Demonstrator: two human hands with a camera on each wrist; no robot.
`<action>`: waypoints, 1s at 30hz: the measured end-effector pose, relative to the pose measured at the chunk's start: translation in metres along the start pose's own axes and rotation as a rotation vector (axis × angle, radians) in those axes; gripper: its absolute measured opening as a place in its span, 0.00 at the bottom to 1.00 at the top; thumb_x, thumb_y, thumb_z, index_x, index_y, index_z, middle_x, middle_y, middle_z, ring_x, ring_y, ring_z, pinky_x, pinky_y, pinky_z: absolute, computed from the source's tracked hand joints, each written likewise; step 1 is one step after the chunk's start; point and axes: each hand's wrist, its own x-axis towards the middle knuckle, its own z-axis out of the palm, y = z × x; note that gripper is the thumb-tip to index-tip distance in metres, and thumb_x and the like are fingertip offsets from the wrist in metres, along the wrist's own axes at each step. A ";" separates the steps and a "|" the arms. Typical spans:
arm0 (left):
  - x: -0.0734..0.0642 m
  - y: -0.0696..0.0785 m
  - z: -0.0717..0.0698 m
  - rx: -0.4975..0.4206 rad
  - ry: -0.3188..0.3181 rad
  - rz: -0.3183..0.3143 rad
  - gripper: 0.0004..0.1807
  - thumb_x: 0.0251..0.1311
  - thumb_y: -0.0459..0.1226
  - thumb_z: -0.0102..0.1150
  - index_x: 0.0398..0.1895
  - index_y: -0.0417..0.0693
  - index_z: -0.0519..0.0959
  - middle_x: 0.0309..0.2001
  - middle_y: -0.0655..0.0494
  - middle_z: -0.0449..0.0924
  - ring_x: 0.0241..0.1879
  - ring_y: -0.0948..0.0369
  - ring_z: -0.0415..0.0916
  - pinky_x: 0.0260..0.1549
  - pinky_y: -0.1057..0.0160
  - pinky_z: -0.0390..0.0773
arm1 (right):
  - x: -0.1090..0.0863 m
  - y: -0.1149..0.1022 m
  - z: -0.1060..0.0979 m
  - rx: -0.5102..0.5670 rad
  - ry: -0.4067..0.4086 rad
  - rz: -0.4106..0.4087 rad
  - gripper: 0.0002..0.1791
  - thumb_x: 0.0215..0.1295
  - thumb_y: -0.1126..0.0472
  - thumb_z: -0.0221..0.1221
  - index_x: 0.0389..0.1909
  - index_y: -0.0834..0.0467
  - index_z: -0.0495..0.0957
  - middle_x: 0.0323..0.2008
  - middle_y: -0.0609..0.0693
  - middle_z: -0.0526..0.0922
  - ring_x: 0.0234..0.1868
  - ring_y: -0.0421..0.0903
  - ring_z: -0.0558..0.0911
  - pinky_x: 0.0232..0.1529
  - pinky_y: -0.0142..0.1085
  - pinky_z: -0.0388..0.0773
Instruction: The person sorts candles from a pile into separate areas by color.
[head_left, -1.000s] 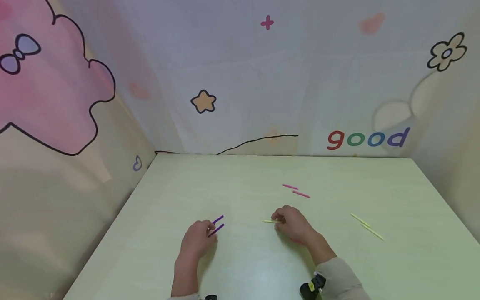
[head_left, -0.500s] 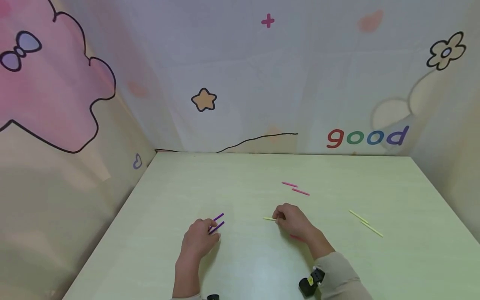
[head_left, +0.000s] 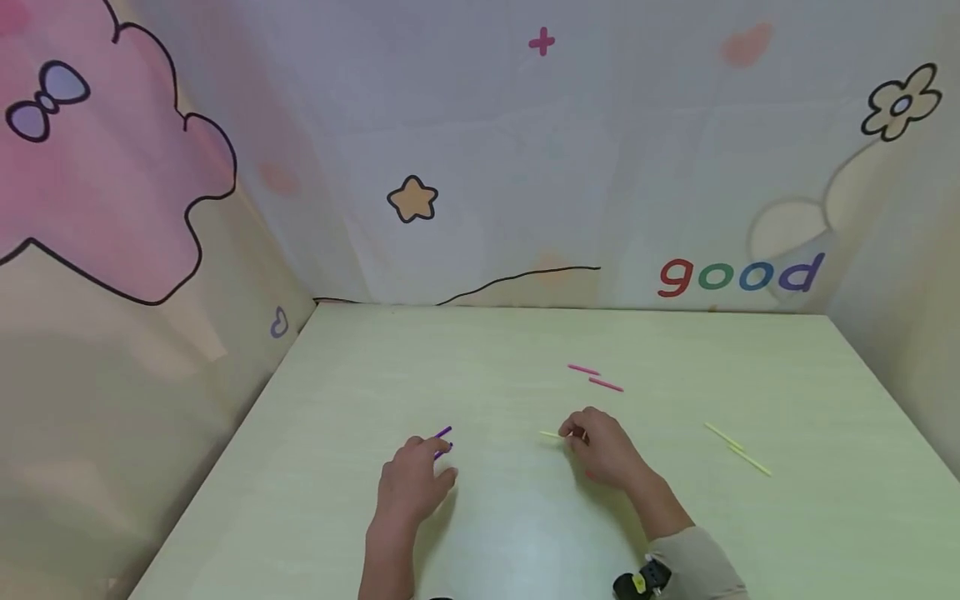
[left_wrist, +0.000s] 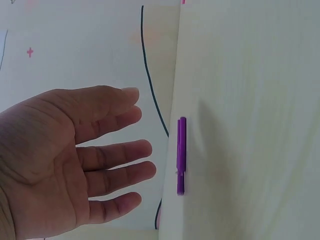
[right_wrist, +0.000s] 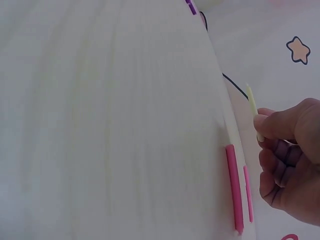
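Two purple sticks (left_wrist: 183, 145) lie side by side on the table. My left hand (head_left: 411, 485) is over their near ends, hiding part of them in the head view. In the left wrist view its fingers are extended and apart from the sticks, with nothing in the palm. My right hand (head_left: 606, 452) pinches a pale yellow stick (right_wrist: 252, 102) between thumb and forefinger, and the stick's free end points left in the head view. Below this hand a pink stick (right_wrist: 234, 190) rests on the table, mostly hidden by the hand in the head view.
Farther back on the table (head_left: 480, 350) lie two pink sticks (head_left: 606, 384), set end past end. Two more yellow sticks (head_left: 748, 460) are at the right. Patterned cloth walls (head_left: 480, 150) enclose the table's back and sides.
My left hand has let go of the purple sticks, its thumb now spread away from them. The right hand has shifted slightly right with the yellow stick.
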 end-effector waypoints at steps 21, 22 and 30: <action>0.003 0.039 0.027 -0.046 0.041 0.185 0.15 0.47 0.42 0.67 0.40 0.50 0.81 0.41 0.52 0.76 0.40 0.52 0.75 0.34 0.54 0.72 | -0.034 0.025 -0.038 -0.028 0.088 0.034 0.07 0.55 0.74 0.57 0.31 0.61 0.80 0.27 0.47 0.73 0.29 0.44 0.70 0.32 0.40 0.70; 0.003 0.040 0.028 -0.048 0.039 0.190 0.15 0.47 0.42 0.67 0.40 0.50 0.81 0.41 0.52 0.76 0.40 0.52 0.75 0.34 0.54 0.71 | -0.035 0.026 -0.039 -0.032 0.089 0.038 0.07 0.55 0.74 0.57 0.31 0.61 0.80 0.27 0.47 0.73 0.29 0.45 0.71 0.32 0.40 0.70; 0.008 0.051 0.031 -0.023 0.000 0.229 0.14 0.49 0.42 0.65 0.40 0.51 0.81 0.42 0.52 0.76 0.39 0.53 0.75 0.33 0.54 0.71 | -0.047 0.036 -0.049 -0.041 0.113 0.083 0.06 0.55 0.73 0.58 0.32 0.62 0.80 0.28 0.48 0.73 0.29 0.45 0.70 0.31 0.40 0.69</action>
